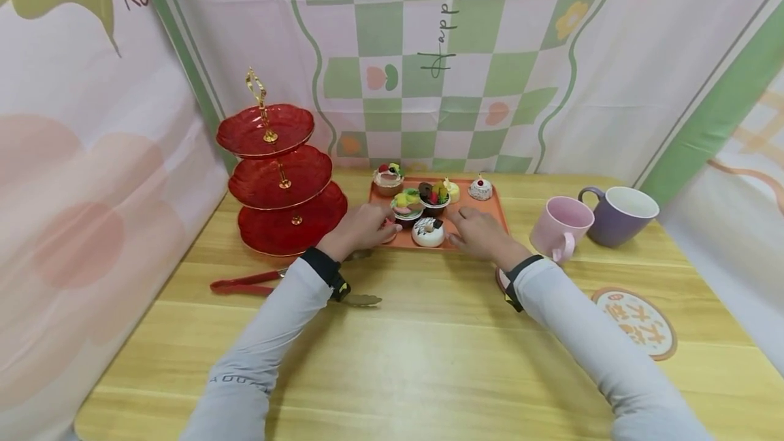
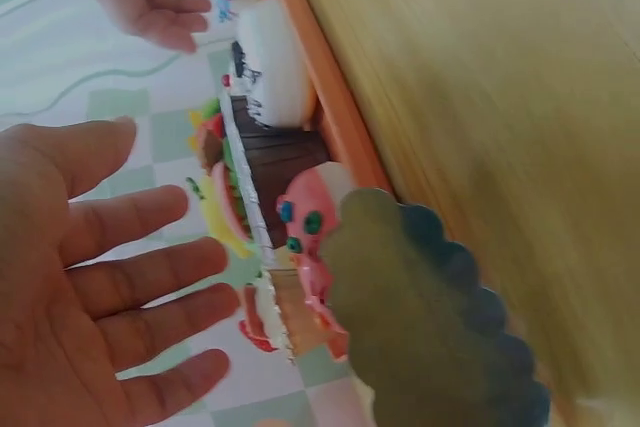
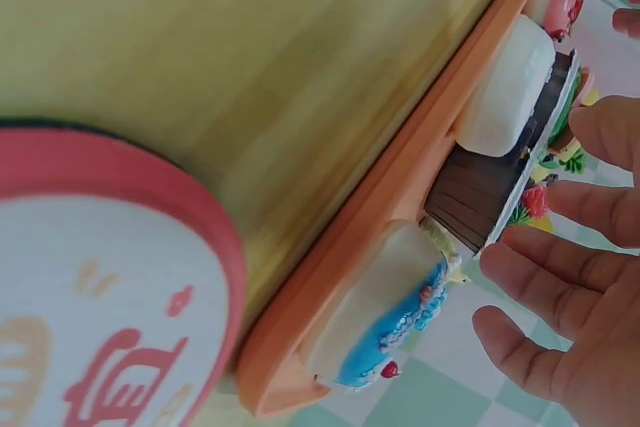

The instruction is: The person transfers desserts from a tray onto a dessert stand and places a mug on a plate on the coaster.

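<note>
An orange tray [image 1: 501, 209] holds several toy cakes and doughnuts. My left hand [image 1: 365, 226] hovers over its left end, fingers spread and holding nothing, nearest a pink-iced doughnut [image 2: 312, 232]. Above the right end is my right hand [image 1: 480, 232], its fingers also apart and free of any grip. In the right wrist view a blue-iced doughnut [image 3: 380, 312] lies close to that hand. Between the hands stand a white doughnut [image 1: 428, 232] with dark stripes and fruit-topped cupcakes [image 1: 434, 199]. A cherry-topped white cake [image 1: 480, 188] sits at the tray's back right.
A red three-tier stand [image 1: 288, 223] rises at the left. Red-handled tongs [image 1: 245, 284] lie before it, partly under my left forearm. To the right are a pink mug [image 1: 560, 223], a purple mug [image 1: 621, 213] and a round coaster [image 1: 637, 324]; another coaster [image 3: 110, 287] is beneath my right wrist.
</note>
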`<state>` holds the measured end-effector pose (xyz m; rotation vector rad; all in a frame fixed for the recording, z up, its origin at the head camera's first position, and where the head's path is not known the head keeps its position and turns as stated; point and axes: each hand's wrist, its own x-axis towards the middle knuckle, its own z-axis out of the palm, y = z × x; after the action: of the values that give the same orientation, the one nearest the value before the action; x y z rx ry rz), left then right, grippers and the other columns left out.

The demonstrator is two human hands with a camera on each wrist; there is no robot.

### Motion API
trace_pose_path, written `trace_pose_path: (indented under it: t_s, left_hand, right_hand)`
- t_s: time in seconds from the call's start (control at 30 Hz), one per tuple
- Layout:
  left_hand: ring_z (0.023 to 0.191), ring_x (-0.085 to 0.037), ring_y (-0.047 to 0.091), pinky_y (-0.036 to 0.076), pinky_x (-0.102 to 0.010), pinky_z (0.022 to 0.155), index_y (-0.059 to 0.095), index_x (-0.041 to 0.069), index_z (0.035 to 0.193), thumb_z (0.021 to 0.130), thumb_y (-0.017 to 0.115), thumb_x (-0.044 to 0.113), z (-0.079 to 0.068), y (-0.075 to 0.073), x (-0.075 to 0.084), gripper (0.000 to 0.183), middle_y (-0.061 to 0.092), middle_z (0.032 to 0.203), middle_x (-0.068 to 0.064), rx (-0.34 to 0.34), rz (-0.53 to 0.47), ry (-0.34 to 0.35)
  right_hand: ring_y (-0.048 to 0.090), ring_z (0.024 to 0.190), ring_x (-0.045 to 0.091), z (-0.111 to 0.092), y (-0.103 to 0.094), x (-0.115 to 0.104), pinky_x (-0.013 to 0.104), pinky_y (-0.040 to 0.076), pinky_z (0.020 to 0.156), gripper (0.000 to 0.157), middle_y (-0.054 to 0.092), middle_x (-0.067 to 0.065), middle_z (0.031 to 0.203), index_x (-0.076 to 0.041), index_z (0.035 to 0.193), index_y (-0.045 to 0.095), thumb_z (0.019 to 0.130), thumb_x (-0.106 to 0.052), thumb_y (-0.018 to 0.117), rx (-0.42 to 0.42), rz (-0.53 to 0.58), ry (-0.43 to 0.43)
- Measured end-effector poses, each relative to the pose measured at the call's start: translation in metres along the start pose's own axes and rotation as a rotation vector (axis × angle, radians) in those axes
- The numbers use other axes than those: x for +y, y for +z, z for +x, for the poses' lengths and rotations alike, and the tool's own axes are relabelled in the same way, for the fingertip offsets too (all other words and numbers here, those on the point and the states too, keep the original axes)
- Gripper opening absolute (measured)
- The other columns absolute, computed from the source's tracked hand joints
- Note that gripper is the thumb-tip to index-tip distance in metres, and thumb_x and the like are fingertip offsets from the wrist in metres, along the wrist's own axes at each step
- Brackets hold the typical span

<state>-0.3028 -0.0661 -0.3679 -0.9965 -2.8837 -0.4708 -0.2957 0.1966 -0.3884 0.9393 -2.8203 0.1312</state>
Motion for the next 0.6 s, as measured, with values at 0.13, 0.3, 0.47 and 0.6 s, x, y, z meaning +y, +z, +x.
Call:
trace_pose_path:
  t_s: [0.13, 0.3, 0.47, 0.6]
  left_hand:
    - [0.063, -0.013, 0.048, 0.037, -0.025, 0.054, 0.067, 0.011, 0.088, 0.092, 0.057, 0.029, -0.007, -0.003, 0.002, 0.021, 0.052, 0.066, 0.003, -0.034, -0.019, 0.002]
    - [0.07, -0.012, 0.051, 0.042, -0.025, 0.061, 0.068, 0.011, 0.099, 0.092, 0.058, 0.03, -0.016, -0.004, 0.002, 0.023, 0.06, 0.08, 0.003, -0.059, -0.045, 0.004]
    - [0.076, -0.013, 0.052, 0.044, -0.026, 0.065, 0.067, 0.01, 0.102, 0.091, 0.06, 0.029, -0.024, -0.005, 0.002, 0.024, 0.062, 0.088, 0.001, -0.05, -0.052, 0.018]
    - [0.082, -0.016, 0.055, 0.046, -0.029, 0.07, 0.066, 0.007, 0.109, 0.091, 0.06, 0.03, -0.031, -0.009, 0.002, 0.029, 0.064, 0.094, -0.003, -0.071, -0.074, -0.005]
  right_hand:
    - [0.057, 0.087, 0.035, -0.006, 0.001, -0.004, 0.047, 0.047, 0.07, 0.042, 0.056, 0.021, 0.1, 0.005, 0.117, 0.058, 0.087, -0.022, 0.065, 0.034, 0.004, -0.033]
    - [0.056, 0.093, 0.035, -0.012, 0.003, -0.008, 0.047, 0.046, 0.076, 0.04, 0.056, 0.021, 0.107, 0.004, 0.118, 0.058, 0.088, -0.023, 0.064, 0.003, 0.019, -0.043]
    - [0.057, 0.089, 0.032, -0.018, 0.003, -0.01, 0.046, 0.047, 0.072, 0.038, 0.058, 0.018, 0.1, 0.002, 0.114, 0.061, 0.087, -0.024, 0.065, 0.019, 0.003, -0.084]
    - [0.057, 0.089, 0.032, -0.022, 0.001, -0.013, 0.046, 0.048, 0.071, 0.039, 0.057, 0.017, 0.102, 0.002, 0.116, 0.059, 0.087, -0.024, 0.065, -0.019, 0.038, -0.064]
